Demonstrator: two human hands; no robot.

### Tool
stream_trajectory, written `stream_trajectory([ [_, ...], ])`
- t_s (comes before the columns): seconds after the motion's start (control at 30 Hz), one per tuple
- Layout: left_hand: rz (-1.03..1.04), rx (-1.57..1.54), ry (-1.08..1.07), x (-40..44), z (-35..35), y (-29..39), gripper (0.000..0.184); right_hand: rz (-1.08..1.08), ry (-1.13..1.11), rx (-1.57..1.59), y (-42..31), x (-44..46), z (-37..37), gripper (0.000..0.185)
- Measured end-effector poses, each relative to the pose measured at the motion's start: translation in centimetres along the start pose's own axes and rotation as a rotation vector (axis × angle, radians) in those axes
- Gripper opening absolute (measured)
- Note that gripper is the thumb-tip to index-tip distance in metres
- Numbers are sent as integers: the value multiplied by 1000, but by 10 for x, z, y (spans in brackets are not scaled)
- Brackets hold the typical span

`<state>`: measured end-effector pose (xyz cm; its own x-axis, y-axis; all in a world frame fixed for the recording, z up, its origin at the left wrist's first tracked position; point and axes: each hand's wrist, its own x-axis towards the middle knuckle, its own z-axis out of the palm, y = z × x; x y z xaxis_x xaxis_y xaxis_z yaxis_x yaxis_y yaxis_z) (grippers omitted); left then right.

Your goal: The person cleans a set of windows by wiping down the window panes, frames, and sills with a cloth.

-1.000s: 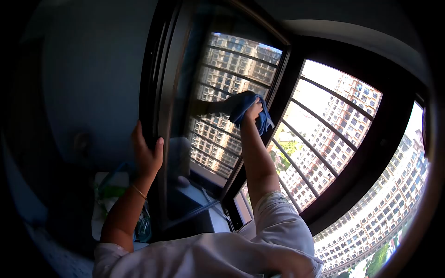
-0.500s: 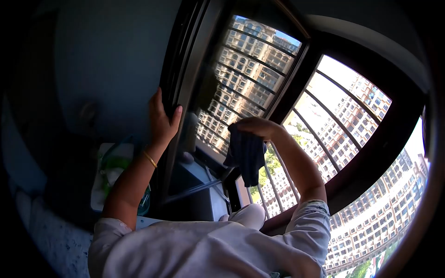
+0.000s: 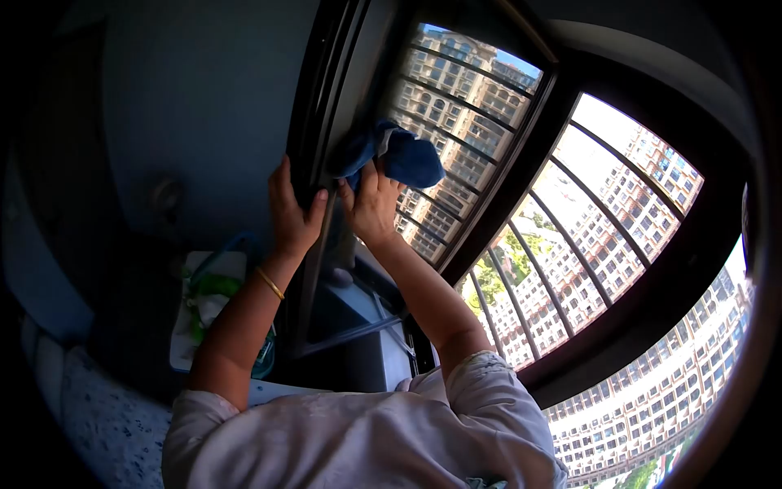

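My left hand (image 3: 295,213) grips the dark edge of an opened window sash (image 3: 324,98), with the thumb on one side and the fingers on the other. A gold bracelet (image 3: 270,283) circles that wrist. My right hand (image 3: 376,205) holds a blue cloth (image 3: 414,160) up at the sash's glass pane, near the frame strip. Part of the cloth folds over beyond the fingertips, and a pale patch shows in its middle. Barred windows and tall buildings (image 3: 456,98) show in the pane.
To the right, an opening with metal bars (image 3: 562,232) has a thick dark frame (image 3: 643,326). Low on the left stands a white tray (image 3: 181,346) with green and white items. A window stay (image 3: 379,308) and a sill lie below the sash.
My right hand has moved left and up with the cloth, from hanging in front of the bars to the glass near my left hand. The left hand has stayed on the sash edge.
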<state>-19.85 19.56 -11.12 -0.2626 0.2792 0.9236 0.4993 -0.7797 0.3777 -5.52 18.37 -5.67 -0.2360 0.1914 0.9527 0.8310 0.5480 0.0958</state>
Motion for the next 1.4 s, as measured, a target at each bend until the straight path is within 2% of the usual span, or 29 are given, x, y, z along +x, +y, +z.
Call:
stream_trajectory([
  [0.03, 4, -7, 0, 1, 0, 0, 77, 4, 12, 102, 5, 0, 2, 58],
  [0.13, 3, -22, -2, -1, 4, -1, 78, -56, -28, 103, 31, 20, 5, 58],
  [0.2, -20, -25, -20, -2, 4, -4, 78, -188, 205, -167, 46, 77, -5, 61],
  [0.23, -27, -17, -13, -2, 5, -5, 78, -108, 239, -81, 60, 110, -7, 57],
  [0.33, -56, -11, -19, -5, 3, -5, 78, -90, 563, -308, 124, 203, -32, 55],
  [0.37, -47, -5, -31, -3, 2, -3, 78, 59, 586, -311, 162, 216, -36, 58],
  [0.4, -35, -1, -35, -2, 0, 0, 78, 375, 516, -165, 173, 213, -56, 59],
  [0.43, -25, 2, -41, -1, -1, 1, 78, 501, 599, -212, 217, 204, -58, 60],
  [0.47, -25, -4, -28, -2, 0, 0, 78, 665, 651, -185, 256, 184, -57, 64],
  [0.5, -23, -14, -14, -3, 3, -2, 77, 901, 614, -222, 277, 156, -59, 68],
  [0.53, -23, -25, -5, -3, 4, -4, 77, 1020, 560, -257, 281, 123, -58, 71],
  [0.6, -13, -23, 5, -2, 4, -6, 76, 1026, 662, -222, 277, 74, -28, 70],
  [0.67, 12, -7, 33, -1, 7, -7, 75, 1087, 671, -123, 239, 43, -6, 70],
  [0.73, 15, 4, 43, 0, 8, -6, 76, 863, 528, 76, 154, 16, 8, 69],
  [0.8, 5, -4, 33, -3, 8, -7, 77, 519, 274, 191, 54, -11, 14, 64],
  [0.87, -1, -23, 18, -2, 7, -6, 77, 96, -37, -24, 16, -18, 13, 67],
  [0.9, -1, -29, 12, -1, 6, -8, 77, 32, 2, 121, 25, 0, 11, 64],
  [0.93, 2, -46, 15, -2, 9, -14, 77, -51, 104, 109, 42, 23, 10, 60],
  [0.97, -6, -58, 13, -3, 10, -17, 77, 0, 139, 247, 59, 48, 6, 59],
  [1.0, -17, -69, 12, -4, 11, -18, 78, -39, 254, -38, 77, 74, -4, 58],
  [1.03, -32, -79, 8, -5, 13, -19, 78, -90, 411, -145, 101, 101, -12, 57],
  [1.1, -15, -83, 11, -4, 12, -16, 76, 53, 531, -122, 151, 127, -21, 59],
  [1.2, 3, -50, 11, -4, 9, -12, 74, 426, 629, -87, 220, 101, -29, 63],
  [1.27, -2, -66, 4, -2, 10, -10, 73, 788, 611, -137, 256, 40, -20, 68],
  [1.33, 6, -75, -9, -1, 8, -9, 72, 956, 573, -154, 259, -48, 0, 74],
  [1.37, 11, -82, -13, 0, 9, -9, 71, 997, 621, -51, 244, -93, 16, 77],
  [1.4, 8, -97, -5, -1, 9, -10, 71, 1145, 613, -143, 240, -141, 37, 75],
])
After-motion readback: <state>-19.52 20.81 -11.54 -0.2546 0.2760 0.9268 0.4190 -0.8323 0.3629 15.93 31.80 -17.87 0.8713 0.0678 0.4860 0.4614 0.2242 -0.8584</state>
